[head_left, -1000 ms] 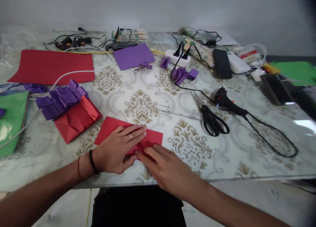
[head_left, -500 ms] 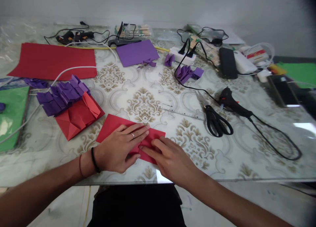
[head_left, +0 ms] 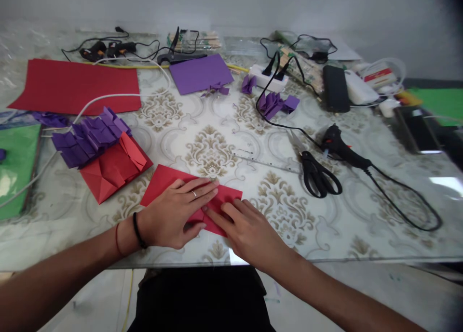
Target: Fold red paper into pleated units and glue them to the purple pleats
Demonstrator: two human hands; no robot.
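A folded piece of red paper (head_left: pixel 167 179) lies aslant on the table close to its front edge. My left hand (head_left: pixel 177 204), a ring on one finger, rests flat across its middle with fingers outstretched. From the right, my right hand (head_left: pixel 249 231) bears on the paper's right part; one digit reaches toward the left fingertips while the other fingers curl at the paper. Both hands partly cover the sheet. Left of it sits a folded red paper piece (head_left: pixel 104 178), with a pleated purple paper strip (head_left: pixel 90 137) against its upper side.
Black scissors (head_left: pixel 318 175) and a glue gun (head_left: pixel 342 149) with a looped cord lie to the right, beside a clear ruler (head_left: pixel 269 165). Behind are red sheets (head_left: pixel 81 86), a purple sheet (head_left: pixel 200 75) and a white power strip (head_left: pixel 269 79). A green pack (head_left: pixel 16 173) lies left.
The digit of my right hand has slid slightly up and left on the red paper. My left hand keeps its place; the view has tilted a little.
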